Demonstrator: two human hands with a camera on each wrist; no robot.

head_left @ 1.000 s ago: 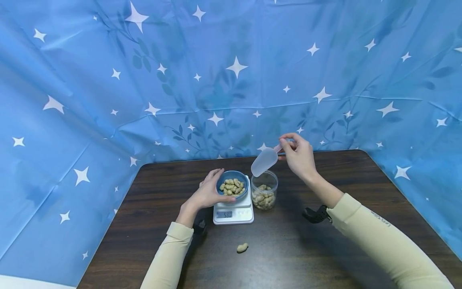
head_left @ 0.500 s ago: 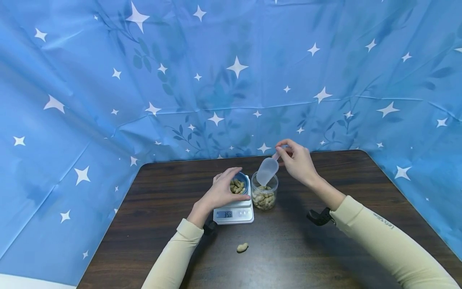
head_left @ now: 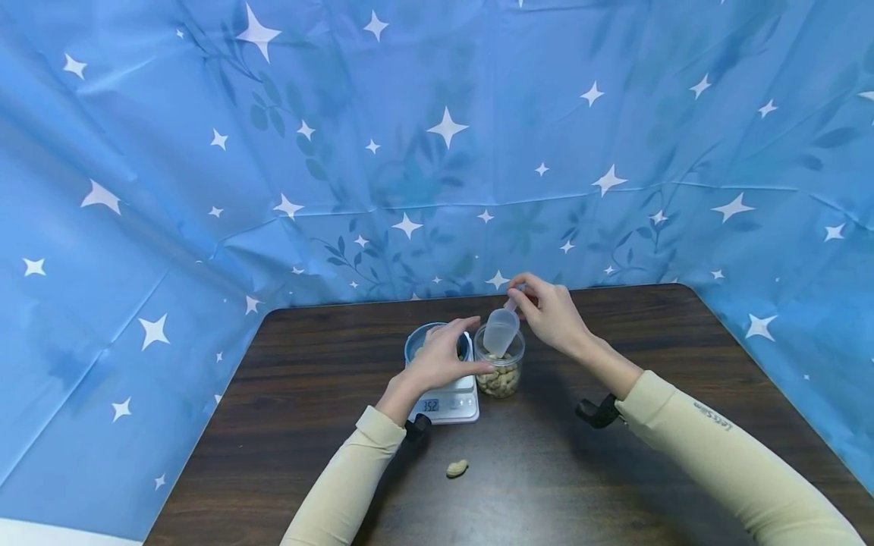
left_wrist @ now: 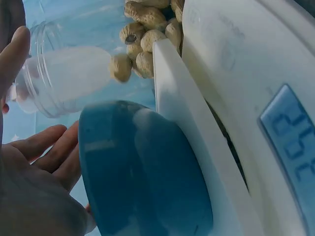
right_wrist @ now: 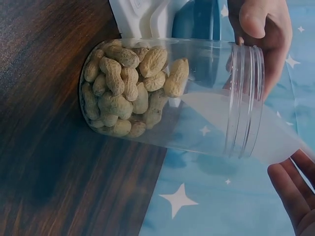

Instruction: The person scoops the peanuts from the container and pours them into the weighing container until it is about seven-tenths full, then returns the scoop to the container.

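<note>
My right hand [head_left: 556, 317] pinches the handle of a translucent white scoop [head_left: 501, 332]. The scoop tilts down through the mouth of a clear jar [right_wrist: 206, 64], its tip right at the peanuts [right_wrist: 123, 93] inside. My left hand [head_left: 440, 358] reaches over a blue bowl [left_wrist: 142, 167], thumb and fingers spread apart toward the jar's rim, holding nothing. That bowl sits on a white kitchen scale [head_left: 454, 409] with a lit display. In the head view the left hand covers most of the bowl and what lies in it.
A single peanut [head_left: 457, 469] lies on the dark wooden table [head_left: 546, 485], in front of the scale. Behind the table's far edge hangs a blue cloth [head_left: 410, 152] with white stars. The jar stands close against the scale's right side.
My left hand has left the bowl and moved right to the jar's rim. My right hand has lowered the scoop from above the jar into it. The scale's reading has dropped.
</note>
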